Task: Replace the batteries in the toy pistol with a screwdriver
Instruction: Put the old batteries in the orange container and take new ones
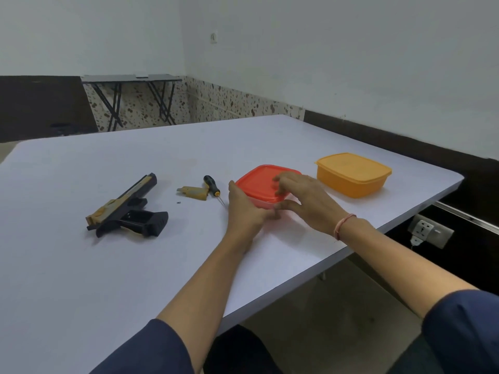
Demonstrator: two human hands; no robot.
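Note:
The black and tan toy pistol [127,209] lies on its side on the white table [81,279], its grip open. A tan cover piece [193,193] rests to its right, with a tiny screw [178,203] beside it. A black-handled screwdriver [213,188] lies just past the cover. My left hand [244,209] presses against the left side of a red lidded box [259,183]. My right hand [305,201] grips the box's near right corner, fingers over the lid, thumb under its edge.
An orange lidded box [353,175] stands at the right, near the table's far right edge. A wall socket [429,230] sits below that edge. A dark folding table [129,79] stands against the far wall.

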